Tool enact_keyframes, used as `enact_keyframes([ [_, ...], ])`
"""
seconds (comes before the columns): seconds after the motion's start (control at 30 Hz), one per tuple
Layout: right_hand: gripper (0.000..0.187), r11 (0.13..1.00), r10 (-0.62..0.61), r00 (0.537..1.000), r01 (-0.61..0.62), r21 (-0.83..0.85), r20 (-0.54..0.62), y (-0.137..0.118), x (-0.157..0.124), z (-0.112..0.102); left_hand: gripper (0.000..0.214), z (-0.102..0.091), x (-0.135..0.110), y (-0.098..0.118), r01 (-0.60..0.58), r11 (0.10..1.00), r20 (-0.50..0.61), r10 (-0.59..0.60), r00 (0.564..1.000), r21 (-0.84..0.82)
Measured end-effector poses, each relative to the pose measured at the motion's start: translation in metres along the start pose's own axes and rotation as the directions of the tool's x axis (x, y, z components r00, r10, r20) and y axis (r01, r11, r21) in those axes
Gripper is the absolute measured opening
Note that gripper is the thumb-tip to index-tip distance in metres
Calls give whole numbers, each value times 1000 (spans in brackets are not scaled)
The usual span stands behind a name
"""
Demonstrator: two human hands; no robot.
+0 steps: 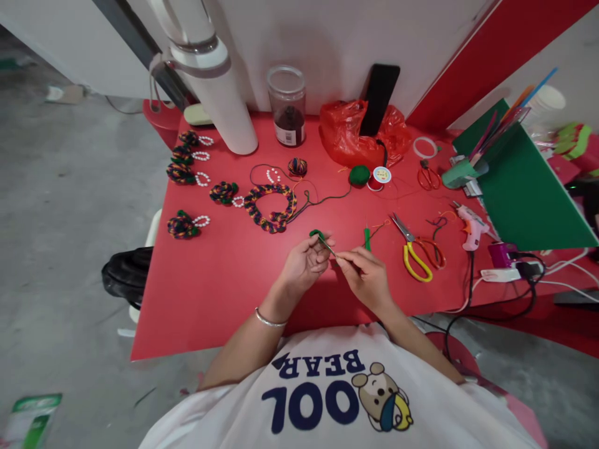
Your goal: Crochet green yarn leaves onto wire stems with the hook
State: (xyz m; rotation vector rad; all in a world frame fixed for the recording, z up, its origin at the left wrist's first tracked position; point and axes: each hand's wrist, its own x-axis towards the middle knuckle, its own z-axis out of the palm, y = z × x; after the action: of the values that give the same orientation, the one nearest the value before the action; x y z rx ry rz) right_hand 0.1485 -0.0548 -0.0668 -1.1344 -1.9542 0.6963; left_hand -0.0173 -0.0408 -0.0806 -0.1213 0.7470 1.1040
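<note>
Between the fingers of my left hand (pixel 306 262) is a small piece of dark green crochet (pixel 317 234). My right hand (pixel 364 274) pinches a thin metal crochet hook (pixel 327 246), whose tip meets the green piece. Beyond my hands lie a multicoloured crocheted strip (pixel 250 206) curved into a ring and a green yarn ball (pixel 359 176) with its strand running left. A small multicoloured yarn ball (pixel 297 166) sits farther back. To the right are a green-handled tool (pixel 367 239) and scissors (pixel 412 249) with yellow and red handles.
Several crocheted pieces with bead loops (pixel 183 224) lie on the left of the red table (pixel 206 299). At the back stand a white bottle (pixel 224 100), a clear jar (pixel 287 106), a red plastic bag (pixel 341 134) and a phone (pixel 380 100). A pink glue gun (pixel 472 227) and cables lie right.
</note>
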Motion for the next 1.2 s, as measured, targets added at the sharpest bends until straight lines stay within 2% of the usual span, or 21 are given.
enact_keyframes([
  [0.07, 14, 998, 63, 998, -63, -1, -16, -1, 0, -1, 10, -1, 1, -3, -94, 995, -16, 95, 995, 43],
  [0.13, 14, 991, 132, 991, -132, 0, -37, -1, 0, -2, 15, -3, 2, -6, -211, 973, -22, 214, 977, 92],
  [0.2, 14, 984, 180, 982, -180, 2, -59, 0, 1, -3, 20, -5, 3, -7, -257, 957, 5, 259, 966, 135],
  [0.3, 15, 981, 194, 978, -194, 1, -82, 2, 2, -7, 19, -7, 1, -5, -216, 961, 62, 208, 976, 171],
  [0.43, 17, 988, 152, 985, -152, -2, -79, 7, 2, -10, 16, -8, -4, 2, -149, 974, 134, 127, 983, 173],
  [0.57, 17, 994, 105, 992, -106, -7, -69, 11, -1, -13, 25, -8, -5, 5, -110, 982, 127, 91, 988, 154],
  [0.7, 17, 995, 97, 993, -98, -22, -75, 13, -1, -16, 22, -7, 0, 1, -135, 962, 107, 112, 988, 237],
  [0.87, 17, 992, 89, 989, -98, -73, -116, 17, 4, -26, 31, -8, 1, -5, -196, 905, 91, 175, 980, 378],
  [1.0, 17, 994, 41, 990, -54, -95, -132, 20, 8, -33, 38, -10, 0, -7, -223, 866, 102, 198, 975, 448],
  [1.1, 17, 996, 15, 993, -25, -83, -115, 21, 8, -36, 39, -12, 0, -6, -205, 871, 107, 176, 979, 447],
  [1.2, 17, 997, 10, 996, -17, -69, -93, 21, 7, -35, 40, -14, 1, -3, -201, 911, 149, 156, 976, 361],
])
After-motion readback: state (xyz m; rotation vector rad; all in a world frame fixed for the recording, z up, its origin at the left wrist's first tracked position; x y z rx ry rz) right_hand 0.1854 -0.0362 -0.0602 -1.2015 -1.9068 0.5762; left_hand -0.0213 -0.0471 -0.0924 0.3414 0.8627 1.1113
